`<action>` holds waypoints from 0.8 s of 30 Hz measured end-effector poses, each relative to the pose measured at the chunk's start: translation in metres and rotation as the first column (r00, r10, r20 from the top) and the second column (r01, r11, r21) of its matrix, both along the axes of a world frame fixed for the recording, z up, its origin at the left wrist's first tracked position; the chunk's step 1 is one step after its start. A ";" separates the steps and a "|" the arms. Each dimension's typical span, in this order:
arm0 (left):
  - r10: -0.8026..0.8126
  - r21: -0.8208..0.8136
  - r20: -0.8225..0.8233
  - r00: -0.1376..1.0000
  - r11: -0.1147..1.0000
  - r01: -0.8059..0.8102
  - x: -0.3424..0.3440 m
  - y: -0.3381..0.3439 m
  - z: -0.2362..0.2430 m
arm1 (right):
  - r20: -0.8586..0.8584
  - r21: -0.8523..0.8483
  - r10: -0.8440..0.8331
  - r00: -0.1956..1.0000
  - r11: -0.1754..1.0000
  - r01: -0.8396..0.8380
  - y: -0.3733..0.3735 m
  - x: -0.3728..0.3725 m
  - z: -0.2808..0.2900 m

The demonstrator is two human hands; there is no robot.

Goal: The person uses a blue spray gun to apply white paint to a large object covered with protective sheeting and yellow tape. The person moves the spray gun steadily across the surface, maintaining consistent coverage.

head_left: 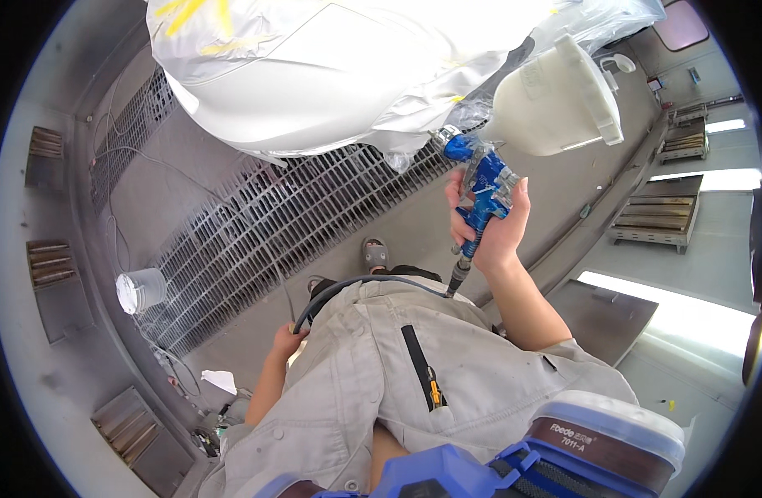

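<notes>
My right hand [497, 217] is wrapped round the handle of a blue spray gun [480, 178], raised in front of me on the right. A large whitish paint cup [551, 100] sits tilted on the gun, its lid to the right. The gun's nozzle points left, close to a white car body panel [314, 100] draped partly with masking film. From the gun's base a dark air hose [360, 280] curves across my waist to my left hand [290, 339], which is closed round it low on the left.
A metal floor grate [256, 224] runs under and beside the panel. A white bucket [140, 290] stands at the left, near loose thin hoses [169, 166]. Wall vents [659, 212] line the right side. Respirator parts [605, 440] fill the lower edge.
</notes>
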State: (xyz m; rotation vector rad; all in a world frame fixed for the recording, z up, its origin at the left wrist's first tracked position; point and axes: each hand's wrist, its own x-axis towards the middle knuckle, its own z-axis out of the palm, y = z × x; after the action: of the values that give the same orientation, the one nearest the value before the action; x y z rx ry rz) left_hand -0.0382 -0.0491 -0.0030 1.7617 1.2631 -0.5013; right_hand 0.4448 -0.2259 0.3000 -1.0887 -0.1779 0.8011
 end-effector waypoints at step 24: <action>-0.065 -0.016 0.015 0.998 0.998 0.065 0.032 0.008 0.000 | 0.006 -0.045 -0.161 0.987 0.986 0.162 -0.020 0.008 0.000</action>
State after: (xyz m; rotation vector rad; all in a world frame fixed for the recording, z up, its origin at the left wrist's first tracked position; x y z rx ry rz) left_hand -0.0061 -0.0409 -0.0027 1.7942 1.1914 -0.5341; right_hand 0.4523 -0.2455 0.2998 -1.1313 -0.0722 0.6612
